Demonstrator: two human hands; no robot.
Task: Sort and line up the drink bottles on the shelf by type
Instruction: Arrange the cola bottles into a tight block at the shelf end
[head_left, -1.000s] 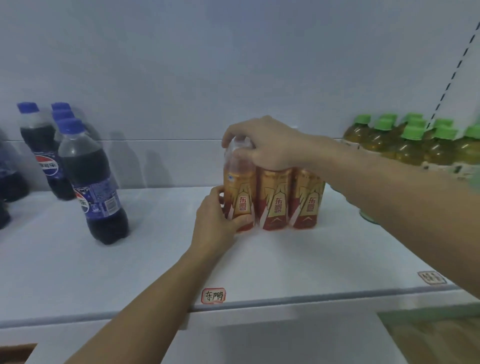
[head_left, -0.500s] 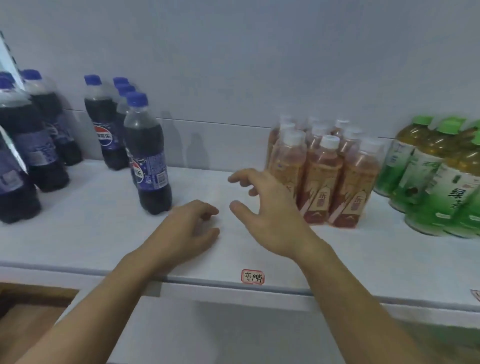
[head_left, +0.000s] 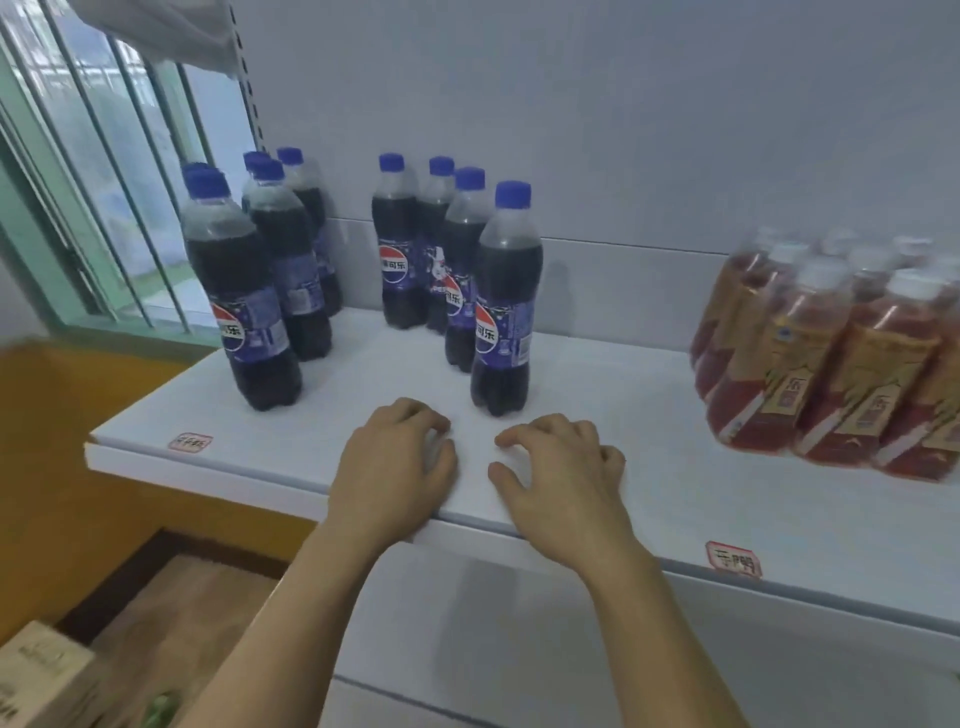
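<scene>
Barred window (head_left: 104, 171) showing at upper left; cardboard box (head_left: 36, 675) sitting on wooden floor (head_left: 171, 613) below; orange wall (head_left: 62, 441) standing between.

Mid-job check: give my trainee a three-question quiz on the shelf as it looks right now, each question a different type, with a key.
1. True or false: the left hand grips a cola bottle.
2. Which drinks stand at the right end of the shelf? A) blue-capped cola bottles B) orange bottles with white caps C) green-capped tea bottles
3. Fill in: the cola bottle nearest the right hand has a ____ cap.

Key:
1. False; both hands hover with fingers loosely curled near the shelf's front edge, holding nothing.
2. B, the orange bottles; the cola bottles stand left and centre.
3. Blue, on the front cola bottle.
</scene>
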